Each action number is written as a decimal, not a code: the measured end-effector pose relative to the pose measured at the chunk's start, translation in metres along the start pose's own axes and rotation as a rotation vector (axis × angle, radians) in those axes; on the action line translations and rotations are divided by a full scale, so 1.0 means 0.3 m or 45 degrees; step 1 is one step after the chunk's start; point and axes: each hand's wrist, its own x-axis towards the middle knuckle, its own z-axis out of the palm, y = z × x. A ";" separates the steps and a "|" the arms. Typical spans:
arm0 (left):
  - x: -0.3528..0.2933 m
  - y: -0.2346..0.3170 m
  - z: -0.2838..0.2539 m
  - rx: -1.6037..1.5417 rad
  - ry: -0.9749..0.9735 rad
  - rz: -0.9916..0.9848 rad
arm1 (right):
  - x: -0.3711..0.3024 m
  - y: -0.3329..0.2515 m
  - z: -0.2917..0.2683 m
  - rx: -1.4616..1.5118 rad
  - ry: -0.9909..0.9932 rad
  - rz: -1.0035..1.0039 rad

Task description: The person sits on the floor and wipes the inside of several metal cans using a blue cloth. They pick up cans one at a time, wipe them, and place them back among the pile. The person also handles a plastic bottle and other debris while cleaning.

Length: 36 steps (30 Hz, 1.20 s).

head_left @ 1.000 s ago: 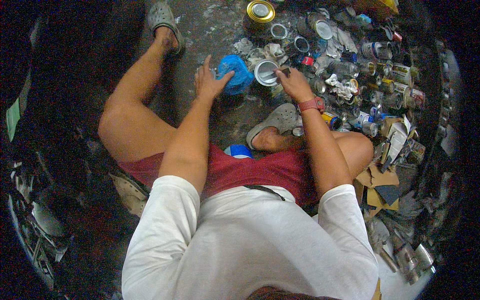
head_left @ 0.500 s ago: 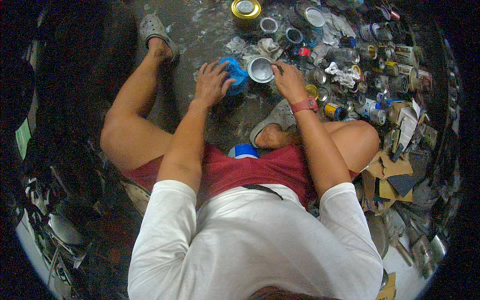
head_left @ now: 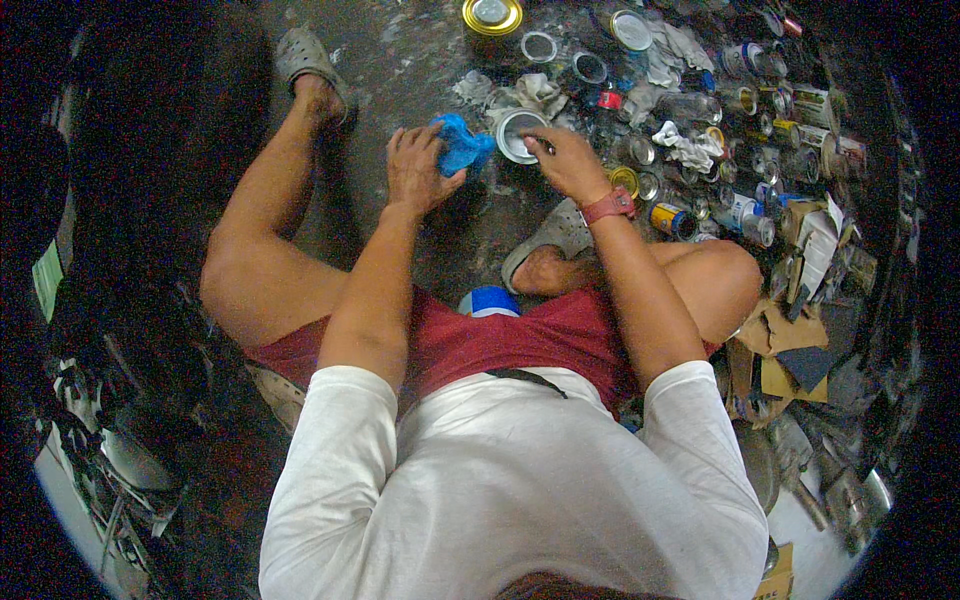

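Observation:
A crumpled blue plastic sheet or bag (head_left: 463, 146) is in my left hand (head_left: 418, 170), with the fingers over its left side and the thumb below it. Just to its right stands an open round tub (head_left: 504, 137) with a pale rim and grey inside. My right hand (head_left: 566, 163) reaches over the tub's right edge. Its fingers are pinched together at the opening, and whatever they hold is too small or hidden to make out. A red watch (head_left: 608, 206) is on my right wrist.
Behind the tub lie crumpled rags (head_left: 540, 97), a clear ring-shaped lid (head_left: 538, 47) and a gold-rimmed can (head_left: 492, 14). Many jars and cans, among them a yellow-and-blue can (head_left: 671, 221), crowd the right side. Torn cardboard (head_left: 790, 340) lies by my right knee. A blue-and-white container (head_left: 490, 301) stands between my legs.
My left hand has closed in on the blue plastic, which is now bunched and tilted. My right hand has moved left, its fingers now over the tub's opening.

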 end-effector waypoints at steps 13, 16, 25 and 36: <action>-0.017 -0.027 0.025 -0.091 0.090 -0.040 | -0.003 0.051 -0.039 -0.140 -0.088 0.181; -0.016 -0.024 0.030 -0.088 0.102 -0.043 | 0.002 0.029 -0.053 -0.330 -0.084 0.279; -0.017 -0.022 0.021 -0.167 0.180 -0.076 | 0.030 -0.027 -0.042 -0.211 -0.217 0.047; -0.014 -0.011 0.021 -0.203 0.126 -0.145 | 0.027 -0.038 -0.051 -0.511 -0.079 0.157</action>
